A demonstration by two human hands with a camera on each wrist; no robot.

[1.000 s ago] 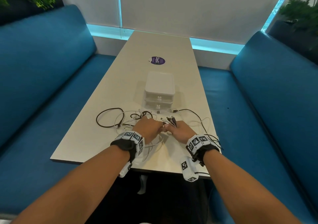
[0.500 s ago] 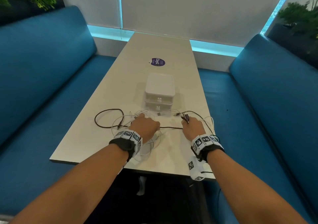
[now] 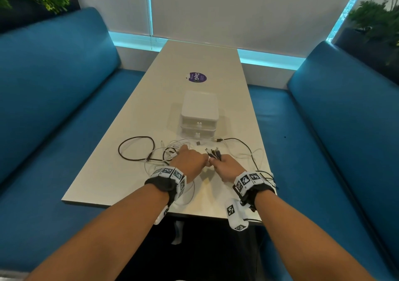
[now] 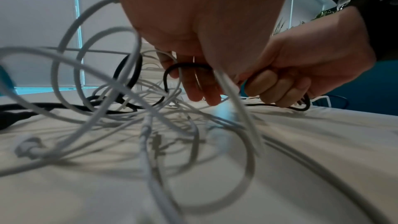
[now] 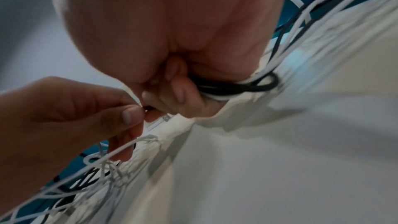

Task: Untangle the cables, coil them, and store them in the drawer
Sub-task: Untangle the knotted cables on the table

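Cables [image 3: 151, 151]: tangled on bench [image 3: 103, 185]; plug ends bunched in right hand [image 3: 226, 166] for sorting; one strand pinched by left hand [image 3: 190, 162]; drawer [image 3: 198, 125] closed.

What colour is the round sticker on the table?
Purple with white writing; the sticker shows best in the head view.

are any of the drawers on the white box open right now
No, both drawers of the white drawer box sit flush and closed in the head view, while the cables lie on the table.
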